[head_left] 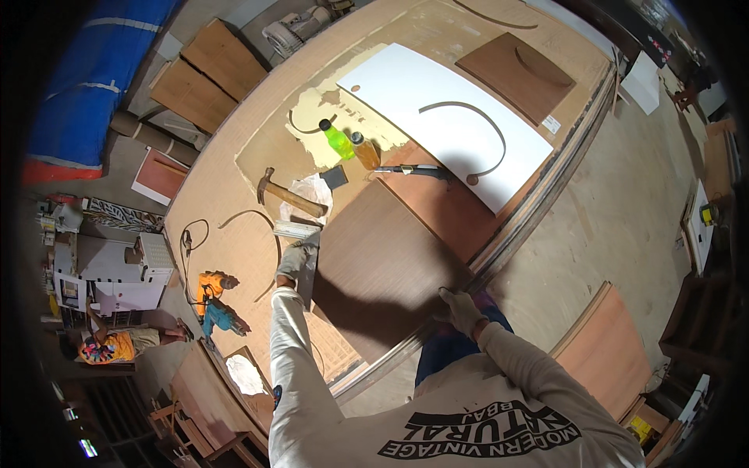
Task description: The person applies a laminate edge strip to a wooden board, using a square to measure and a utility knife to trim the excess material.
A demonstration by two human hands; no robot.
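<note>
A dark brown wood-grain panel (382, 261) lies tilted across the near part of the worktable, between my two gloved hands. At its left edge, my left hand (293, 261) is closed, beside a narrow grey strip; its fingertips are partly hidden. My right hand (462, 310) grips the panel's near right corner, thumb on top and the other fingers out of sight. Just beyond my left hand is a pale, ridged metal-looking piece (296, 229). A hammer (289, 195) with a wooden handle rests on a crumpled white sheet (312, 191), next to a small dark block (335, 177).
A green bottle (337, 142), an amber bottle (364, 152) and a utility knife (413, 171) lie mid-table. Beyond them is a white panel (460, 125) with a curved strip. Orange and teal power tools (218, 306) sit left. A person (109, 345) is at far left.
</note>
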